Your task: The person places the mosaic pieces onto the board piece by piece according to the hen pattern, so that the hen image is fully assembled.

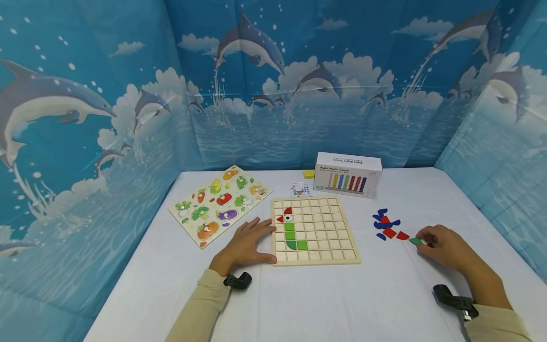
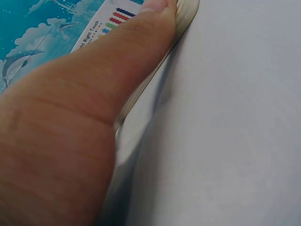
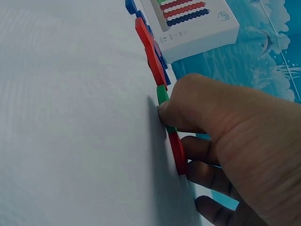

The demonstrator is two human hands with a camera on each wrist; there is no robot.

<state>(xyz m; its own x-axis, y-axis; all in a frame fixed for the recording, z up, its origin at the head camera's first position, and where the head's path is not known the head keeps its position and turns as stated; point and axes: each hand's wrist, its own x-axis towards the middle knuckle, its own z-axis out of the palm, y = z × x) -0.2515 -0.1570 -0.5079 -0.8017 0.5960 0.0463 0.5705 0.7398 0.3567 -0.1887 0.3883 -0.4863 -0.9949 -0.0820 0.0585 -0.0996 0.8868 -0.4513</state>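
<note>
A wooden grid board (image 1: pixel 317 255) lies in the middle of the table. At its left edge rests my left hand (image 1: pixel 245 243), fingers spread and thumb (image 2: pixel 146 37) at the near corner. Coloured tiles sit in the grid: a red quarter-circle (image 1: pixel 288 210), a red triangle (image 1: pixel 279 219), an eye tile (image 1: pixel 288 218), green squares (image 1: pixel 290 235) and a green quarter-circle (image 1: pixel 291 245). Off to the right, my right hand (image 1: pixel 446 248) pinches a green leaf-shaped piece (image 3: pixel 162 93) low over the cloth. Its index finger is partly hidden. A red piece (image 3: pixel 177 153) lies under the other fingers.
Blue pieces (image 1: pixel 381 236) and red pieces (image 1: pixel 389 233) lie loosely left of my right hand. Behind the board are a pattern card (image 1: pixel 300 189), a yellow block (image 1: pixel 309 174) and a white toy box (image 1: pixel 348 175). A vegetable puzzle board (image 1: pixel 205 199) lies at the left.
</note>
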